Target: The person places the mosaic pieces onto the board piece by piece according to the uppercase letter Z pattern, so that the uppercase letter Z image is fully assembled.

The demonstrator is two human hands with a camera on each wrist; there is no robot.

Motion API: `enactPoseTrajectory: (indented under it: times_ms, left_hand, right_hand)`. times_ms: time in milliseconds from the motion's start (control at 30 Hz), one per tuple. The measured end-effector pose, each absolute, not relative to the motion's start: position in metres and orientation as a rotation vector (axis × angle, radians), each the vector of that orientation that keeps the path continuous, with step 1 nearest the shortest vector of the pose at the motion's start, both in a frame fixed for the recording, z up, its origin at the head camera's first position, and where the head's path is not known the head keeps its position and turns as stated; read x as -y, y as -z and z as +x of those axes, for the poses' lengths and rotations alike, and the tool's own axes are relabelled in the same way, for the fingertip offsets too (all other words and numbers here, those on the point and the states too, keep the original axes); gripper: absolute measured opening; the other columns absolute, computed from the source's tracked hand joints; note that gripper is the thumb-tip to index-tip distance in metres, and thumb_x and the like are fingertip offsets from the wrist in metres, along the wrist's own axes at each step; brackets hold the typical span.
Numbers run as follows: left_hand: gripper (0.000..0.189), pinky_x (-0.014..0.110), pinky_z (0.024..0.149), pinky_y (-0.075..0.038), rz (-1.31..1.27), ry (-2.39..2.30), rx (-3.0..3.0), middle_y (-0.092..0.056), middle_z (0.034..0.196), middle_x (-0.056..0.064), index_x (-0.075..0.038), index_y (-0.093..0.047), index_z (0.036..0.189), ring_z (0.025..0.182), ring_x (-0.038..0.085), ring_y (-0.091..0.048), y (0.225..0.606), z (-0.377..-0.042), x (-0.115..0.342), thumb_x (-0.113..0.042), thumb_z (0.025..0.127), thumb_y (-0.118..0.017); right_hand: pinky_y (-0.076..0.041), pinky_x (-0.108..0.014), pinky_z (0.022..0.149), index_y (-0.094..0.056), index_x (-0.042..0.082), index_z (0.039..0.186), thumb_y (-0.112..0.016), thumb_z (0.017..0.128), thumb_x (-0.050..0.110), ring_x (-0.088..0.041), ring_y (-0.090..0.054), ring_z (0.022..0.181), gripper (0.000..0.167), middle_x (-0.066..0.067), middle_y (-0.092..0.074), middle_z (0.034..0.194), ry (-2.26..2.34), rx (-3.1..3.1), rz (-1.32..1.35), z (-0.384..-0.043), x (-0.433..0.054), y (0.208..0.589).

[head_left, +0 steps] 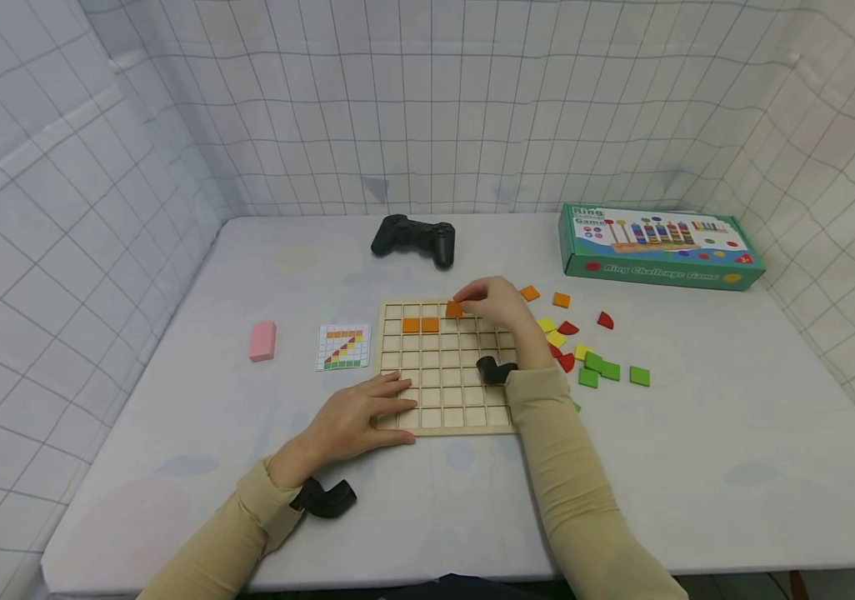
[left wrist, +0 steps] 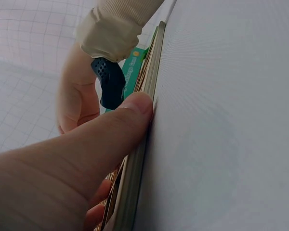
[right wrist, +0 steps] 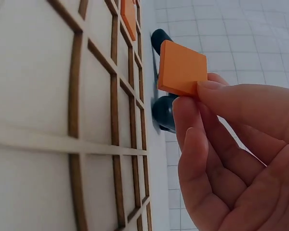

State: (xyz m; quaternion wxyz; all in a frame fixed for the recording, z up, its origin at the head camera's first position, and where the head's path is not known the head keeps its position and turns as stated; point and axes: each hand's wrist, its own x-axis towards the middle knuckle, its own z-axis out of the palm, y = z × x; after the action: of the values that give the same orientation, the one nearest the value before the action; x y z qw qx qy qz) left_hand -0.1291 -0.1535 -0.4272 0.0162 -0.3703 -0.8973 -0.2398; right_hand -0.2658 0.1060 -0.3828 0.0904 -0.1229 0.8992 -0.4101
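Observation:
My right hand (head_left: 498, 304) pinches an orange square tile (right wrist: 183, 69) between thumb and fingers. It holds the tile above the far part of a wooden grid board (head_left: 432, 377). Two more orange tiles (head_left: 421, 325) lie side by side in cells of the board's second row. With fingers spread, my left hand (head_left: 356, 414) rests on the board's near left corner. In the left wrist view its thumb (left wrist: 135, 106) touches the board's front edge. A small pattern card (head_left: 343, 347) with coloured cells lies just left of the board.
Loose orange, yellow, red and green tiles (head_left: 610, 371) lie right of the board. A black game controller (head_left: 414, 237) sits behind it. The green game box (head_left: 663, 250) stands at the back right, and a pink block (head_left: 262, 341) lies at the left.

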Motion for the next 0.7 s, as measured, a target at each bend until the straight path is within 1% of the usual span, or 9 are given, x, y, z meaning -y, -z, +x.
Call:
enactPoseTrajectory:
  times_ms: [367, 467, 567, 700]
  left_hand:
    - [0.051, 0.04, 0.106, -0.036, -1.158, 0.727, 2.771, -0.054, 0.134, 0.007, -0.014, -0.069, 0.117, 0.13, 0.025, -0.041, 0.429, -0.13, 0.153, -0.048, 0.078, -0.071]
    - [0.051, 0.04, 0.106, -0.036, -1.159, 0.72, 2.772, -0.053, 0.134, 0.006, -0.015, -0.069, 0.117, 0.13, 0.025, -0.041, 0.43, -0.13, 0.154, -0.048, 0.079, -0.071]
    - [0.051, 0.04, 0.106, -0.036, -1.155, 0.725, 2.772, -0.053, 0.134, 0.006, -0.014, -0.069, 0.117, 0.13, 0.025, -0.041, 0.43, -0.13, 0.154, -0.048, 0.079, -0.071]
    - [0.051, 0.04, 0.106, -0.035, -1.153, 0.723, 2.774, -0.053, 0.134, 0.006, -0.015, -0.069, 0.117, 0.131, 0.025, -0.041, 0.43, -0.13, 0.154, -0.049, 0.079, -0.071]
  right_hand:
    - [-0.047, -0.037, 0.087, -0.071, 0.008, 0.104, -0.059, 0.091, 0.013, -0.023, -0.057, 0.097, 0.018, -0.008, -0.067, 0.104, 1.117, -2.641, -0.34, -0.264, -0.095, 0.39]
    - [-0.047, -0.036, 0.085, -0.071, 0.008, 0.105, -0.06, 0.091, 0.016, -0.023, -0.058, 0.096, 0.02, -0.009, -0.066, 0.106, 1.112, -2.631, -0.346, -0.264, -0.094, 0.391]
    - [-0.048, -0.037, 0.083, -0.071, 0.01, 0.107, -0.061, 0.09, 0.02, -0.023, -0.057, 0.095, 0.022, -0.008, -0.065, 0.109, 1.14, -2.613, -0.317, -0.264, -0.095, 0.39]
    - [-0.048, -0.037, 0.084, -0.07, 0.013, 0.111, -0.062, 0.09, 0.022, -0.024, -0.057, 0.098, 0.024, -0.006, -0.064, 0.112, 1.168, -2.618, -0.327, -0.266, -0.101, 0.388]
